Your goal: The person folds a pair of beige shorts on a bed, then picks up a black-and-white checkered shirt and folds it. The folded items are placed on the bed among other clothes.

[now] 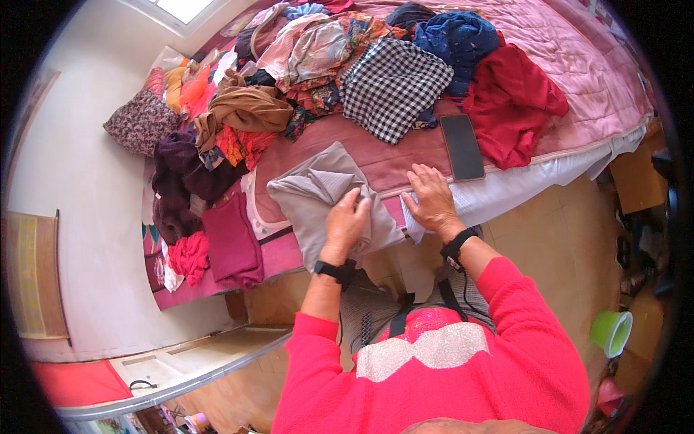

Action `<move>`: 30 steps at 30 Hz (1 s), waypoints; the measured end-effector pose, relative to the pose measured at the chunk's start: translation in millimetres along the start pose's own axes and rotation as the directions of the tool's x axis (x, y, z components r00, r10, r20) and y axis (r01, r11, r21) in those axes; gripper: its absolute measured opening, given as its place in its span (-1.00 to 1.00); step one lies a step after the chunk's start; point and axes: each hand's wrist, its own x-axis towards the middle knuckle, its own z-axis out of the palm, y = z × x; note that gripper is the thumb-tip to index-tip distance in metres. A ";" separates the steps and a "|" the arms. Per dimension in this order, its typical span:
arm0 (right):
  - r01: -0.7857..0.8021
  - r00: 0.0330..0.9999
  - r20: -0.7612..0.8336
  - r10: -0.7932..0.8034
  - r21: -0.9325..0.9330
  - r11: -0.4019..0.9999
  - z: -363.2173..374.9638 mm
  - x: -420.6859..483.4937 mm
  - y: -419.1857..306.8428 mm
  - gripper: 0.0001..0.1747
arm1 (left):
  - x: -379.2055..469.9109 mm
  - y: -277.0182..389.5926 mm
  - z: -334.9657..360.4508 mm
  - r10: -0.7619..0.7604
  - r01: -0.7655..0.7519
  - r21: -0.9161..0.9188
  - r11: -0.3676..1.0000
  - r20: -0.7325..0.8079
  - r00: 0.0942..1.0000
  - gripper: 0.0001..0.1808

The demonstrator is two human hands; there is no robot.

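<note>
A light grey garment, loosely folded, lies at the near edge of the bed with one corner hanging over. My left hand is on its right part, fingers curled against the cloth; whether they pinch a fold is hidden. To the right, my right hand rests with fingers spread on the bed's edge, apart from the garment and holding nothing. A dark smartphone lies flat just beyond that hand. Farther back is a black-and-white gingham cloth.
Heaped clothes include a brown garment, a dark purple one and a blue one. A folded magenta cloth sits left, a red garment right. On the floor stands a green bucket.
</note>
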 end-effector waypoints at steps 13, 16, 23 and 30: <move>0.031 0.998 -0.063 -0.030 0.016 0.999 -2.5 0.2 -1.3 -0.41 | 59.6 -14.2 -52.3 0.471 -0.455 0.504 0.734 0.105 0.876 -0.51; 0.037 0.996 -0.077 -0.036 0.015 0.999 -2.3 0.2 -1.1 -0.42 | 83.3 -8.2 -55.8 0.406 -0.380 0.505 0.775 0.063 0.912 -0.39; 0.027 0.996 -0.081 -0.026 0.009 1.000 -3.6 0.5 -1.9 -0.43 | 31.2 11.2 -46.2 0.160 -0.195 0.167 0.966 0.202 0.966 -0.41; 0.060 0.995 -0.084 -0.062 -0.026 0.998 0.4 1.3 -0.8 -0.44 | -61.3 15.6 27.5 0.205 -0.173 0.310 0.935 -0.074 0.976 -0.22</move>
